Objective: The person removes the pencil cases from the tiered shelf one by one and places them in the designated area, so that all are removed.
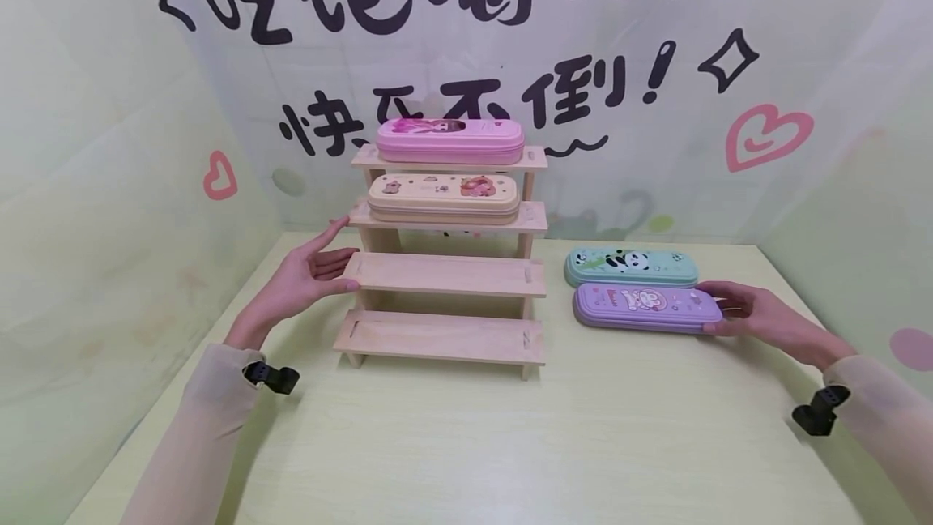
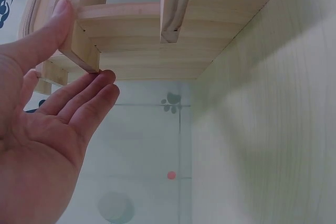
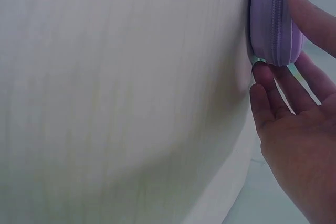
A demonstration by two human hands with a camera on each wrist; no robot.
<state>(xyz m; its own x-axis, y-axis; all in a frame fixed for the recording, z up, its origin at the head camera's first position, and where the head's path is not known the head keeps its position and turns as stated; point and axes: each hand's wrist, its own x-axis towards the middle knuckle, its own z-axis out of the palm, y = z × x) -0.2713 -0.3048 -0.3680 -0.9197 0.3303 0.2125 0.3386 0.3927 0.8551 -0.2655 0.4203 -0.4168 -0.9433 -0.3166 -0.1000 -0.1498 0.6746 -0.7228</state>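
Backdrop: pale printed cloth [image 1: 656, 136] with bold black lettering, rising behind your light wood-grain table [image 1: 583, 428].
Rack: here's the pale four-step wooden rack [image 1: 445, 272], carrying a rounded pink case [image 1: 449, 148] up top and a rounded cream case [image 1: 443, 205] below, both lengthwise, likely because those boards are narrow.
Left hand [image 1: 299, 274]: your thumb and fingers grip a step's end, probably steadying the rack.
Right hand [image 1: 765, 321]: clamped on the long purple zip case [image 1: 619, 310] by its right end, perhaps for control.
Purple case: right of the rack, just before the mint-green panda case [image 1: 666, 266]; whether it's lifted, can't tell.
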